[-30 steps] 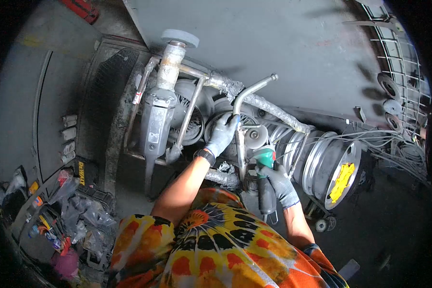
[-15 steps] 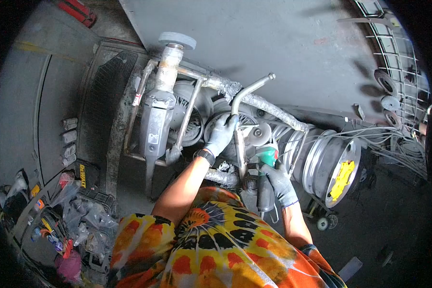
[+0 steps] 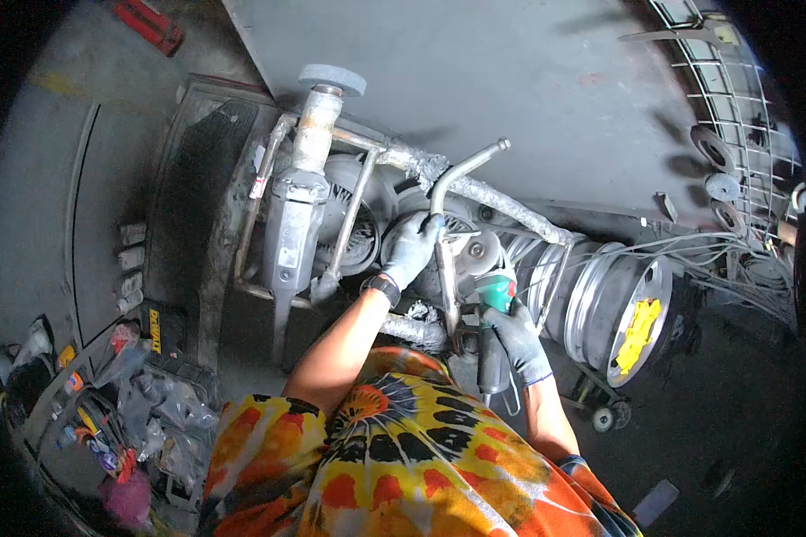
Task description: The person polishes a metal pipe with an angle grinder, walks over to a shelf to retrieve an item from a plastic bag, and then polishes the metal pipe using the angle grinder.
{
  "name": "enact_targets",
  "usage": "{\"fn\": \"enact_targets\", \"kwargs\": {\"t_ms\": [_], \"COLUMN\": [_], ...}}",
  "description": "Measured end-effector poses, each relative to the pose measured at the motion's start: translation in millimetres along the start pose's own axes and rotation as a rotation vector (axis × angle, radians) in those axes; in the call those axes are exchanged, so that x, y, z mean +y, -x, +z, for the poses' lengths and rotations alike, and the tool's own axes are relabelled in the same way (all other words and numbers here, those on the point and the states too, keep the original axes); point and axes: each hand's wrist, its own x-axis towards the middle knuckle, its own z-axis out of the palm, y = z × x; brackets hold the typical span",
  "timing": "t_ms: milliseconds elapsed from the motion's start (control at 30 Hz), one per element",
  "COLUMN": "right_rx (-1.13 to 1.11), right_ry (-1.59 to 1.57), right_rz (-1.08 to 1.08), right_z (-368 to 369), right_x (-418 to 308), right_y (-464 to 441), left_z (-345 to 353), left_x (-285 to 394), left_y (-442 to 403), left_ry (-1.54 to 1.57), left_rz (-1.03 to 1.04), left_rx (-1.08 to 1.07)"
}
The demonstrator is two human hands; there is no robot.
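My left hand (image 3: 412, 251), in a grey work glove, is closed round the lower part of a bent metal tube (image 3: 464, 170), whose free end points up and to the right. A green angle grinder (image 3: 495, 294) with a dark body is gripped in my right hand (image 3: 521, 342), also gloved. Its round disc (image 3: 477, 251) faces up, close to the right of my left hand, near a small bracket on the held piece. Whether the disc touches the metal, I cannot tell.
A dusty pipe frame (image 3: 358, 206) surrounds the work, with a larger grinding tool (image 3: 294, 224) clamped upright on the left. Wheel rims (image 3: 591, 291) lie to the right beside grey cables (image 3: 725, 246). Bags and clutter (image 3: 166, 403) fill the lower left. A wire rack (image 3: 734, 98) hangs at upper right.
The grinder and its disc have shifted slightly left, toward the held tube. Both hands keep their grips, and the left hand has hardly moved.
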Motion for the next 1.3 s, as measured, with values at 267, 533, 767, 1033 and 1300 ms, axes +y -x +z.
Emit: {"fn": "enact_targets", "kwargs": {"t_ms": [267,533,767,1033,1300], "right_rx": [-0.009,-0.113,0.050,0.157,0.182], "right_ry": [-0.092,-0.128,-0.086,0.179,0.269], "right_rz": [0.032,0.086,-0.109,-0.247,-0.270], "right_z": [0,-2,0,-6,8], "right_x": [11,18,-7,-1,-5], "right_y": [-4,-9,25,4,2], "left_z": [0,-5,-13,6,-3], "left_x": [-20,5,22,-23,-14], "left_y": [-9,-6,4,19,25], "left_ry": [-0.069,-0.146,0.196,0.937,1.097], "left_rz": [-0.009,-0.095,-0.250,-0.536,-0.583], "left_rx": [-0.031,-0.025,-0.148,-0.151,-0.136]}}
